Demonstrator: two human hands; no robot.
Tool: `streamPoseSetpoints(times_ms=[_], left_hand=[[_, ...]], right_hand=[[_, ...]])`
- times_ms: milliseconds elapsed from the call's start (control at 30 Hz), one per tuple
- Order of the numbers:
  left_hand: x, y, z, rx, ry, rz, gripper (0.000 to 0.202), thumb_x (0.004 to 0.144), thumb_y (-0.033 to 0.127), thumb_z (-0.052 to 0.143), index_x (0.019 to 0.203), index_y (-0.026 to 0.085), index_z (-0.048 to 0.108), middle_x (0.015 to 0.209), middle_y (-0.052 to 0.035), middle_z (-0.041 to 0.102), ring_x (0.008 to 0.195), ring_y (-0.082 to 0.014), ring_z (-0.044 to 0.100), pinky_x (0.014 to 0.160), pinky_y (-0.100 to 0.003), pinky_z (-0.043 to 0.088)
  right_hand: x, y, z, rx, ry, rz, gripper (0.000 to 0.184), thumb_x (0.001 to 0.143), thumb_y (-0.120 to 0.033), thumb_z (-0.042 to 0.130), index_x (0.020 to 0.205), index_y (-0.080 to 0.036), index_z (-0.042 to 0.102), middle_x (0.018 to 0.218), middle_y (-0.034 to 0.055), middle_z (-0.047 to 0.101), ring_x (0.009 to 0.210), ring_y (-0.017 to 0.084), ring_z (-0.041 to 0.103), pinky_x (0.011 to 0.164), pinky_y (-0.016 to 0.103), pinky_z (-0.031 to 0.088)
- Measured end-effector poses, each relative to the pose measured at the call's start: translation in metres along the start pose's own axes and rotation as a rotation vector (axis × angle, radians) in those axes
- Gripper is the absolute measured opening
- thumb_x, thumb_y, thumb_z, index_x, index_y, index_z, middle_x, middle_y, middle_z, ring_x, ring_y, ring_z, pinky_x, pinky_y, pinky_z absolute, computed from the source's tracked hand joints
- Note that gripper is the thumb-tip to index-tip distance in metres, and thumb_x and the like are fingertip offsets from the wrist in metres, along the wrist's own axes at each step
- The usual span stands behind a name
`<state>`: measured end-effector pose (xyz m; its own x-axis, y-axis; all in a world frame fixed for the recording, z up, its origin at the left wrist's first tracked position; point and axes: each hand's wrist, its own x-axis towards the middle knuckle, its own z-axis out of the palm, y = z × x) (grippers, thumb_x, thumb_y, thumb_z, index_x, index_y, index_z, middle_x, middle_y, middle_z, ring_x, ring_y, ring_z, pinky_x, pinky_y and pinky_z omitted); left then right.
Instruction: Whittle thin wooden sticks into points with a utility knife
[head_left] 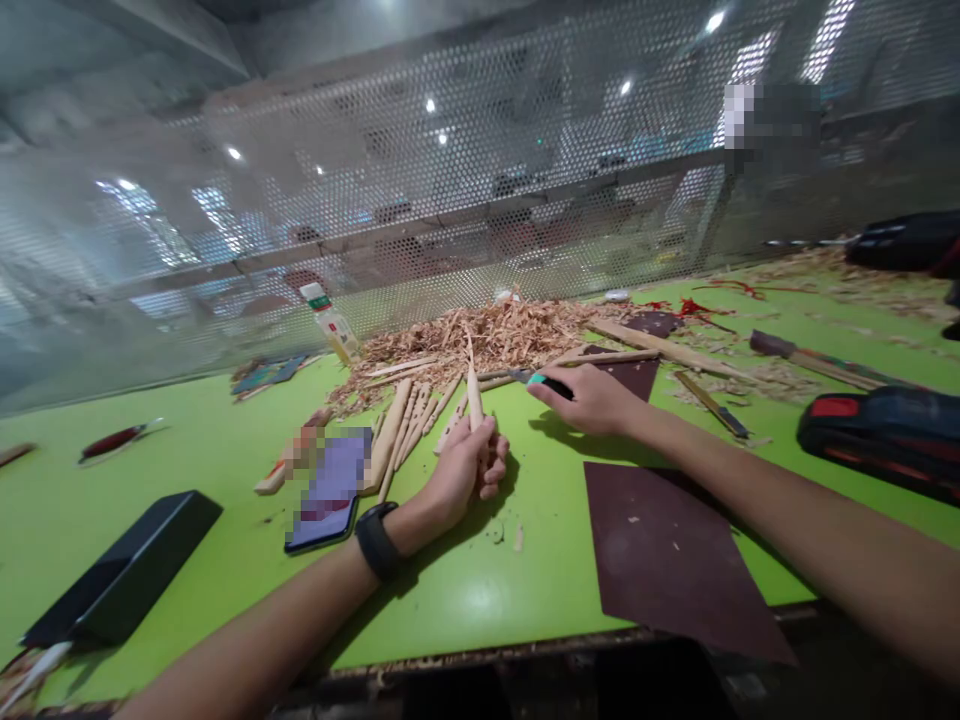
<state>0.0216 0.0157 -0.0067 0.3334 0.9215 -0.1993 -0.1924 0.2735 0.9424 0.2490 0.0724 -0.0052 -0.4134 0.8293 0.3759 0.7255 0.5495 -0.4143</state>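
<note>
My left hand (466,462), with a dark band on the wrist, is closed around a pale wooden stick (474,390) that points away from me. To its right, my right hand (596,400) grips a carving knife (556,387) by its black and green handle. The blade points left toward the stick; whether it touches cannot be made out. Beyond both hands lies a heap of wood shavings (480,335). Several thin notched wooden sticks (412,425) fan out left of my left hand.
Dark sandpaper (660,540) overhangs the green table's front edge. A phone (334,490) and black box (127,570) lie left. A bottle (331,325) leans near the perforated screen (450,210). At right are a black-and-red tool (885,435) and a drill (904,243).
</note>
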Motion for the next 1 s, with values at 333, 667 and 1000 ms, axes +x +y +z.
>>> streamPoseSetpoints(times_ms=[333,667,1000], left_hand=[[-0.003,-0.004,0.001,0.103,-0.023,0.05,0.042,0.085,0.051,0.077,0.087,0.021,0.048,0.063,0.0092,0.038,0.046,-0.0042,0.029,0.041,-0.015,0.017],[-0.006,-0.002,0.003,0.235,0.086,-0.006,0.031,0.096,0.046,0.063,0.088,0.022,0.047,0.061,0.0089,0.039,0.044,-0.0053,0.03,0.04,-0.015,0.018],[-0.001,-0.008,-0.001,-0.042,-0.026,-0.012,0.039,0.09,0.058,0.06,0.093,0.021,0.049,0.064,0.0099,0.037,0.042,-0.0054,0.027,0.036,-0.017,0.029]], right_hand=[[-0.009,-0.026,0.005,0.016,-0.101,-0.176,0.044,0.103,-0.058,0.048,0.101,-0.022,0.074,0.082,0.0055,0.075,0.065,0.017,0.058,0.059,0.028,0.028],[-0.001,-0.014,-0.002,-0.107,-0.123,-0.109,0.043,0.1,-0.061,0.051,0.104,-0.029,0.08,0.086,0.005,0.078,0.067,0.02,0.063,0.056,0.029,0.028],[0.003,0.006,-0.013,-0.08,0.072,0.067,0.055,0.102,-0.063,0.044,0.118,-0.02,0.075,0.088,0.0102,0.077,0.07,0.023,0.065,0.058,0.03,0.036]])
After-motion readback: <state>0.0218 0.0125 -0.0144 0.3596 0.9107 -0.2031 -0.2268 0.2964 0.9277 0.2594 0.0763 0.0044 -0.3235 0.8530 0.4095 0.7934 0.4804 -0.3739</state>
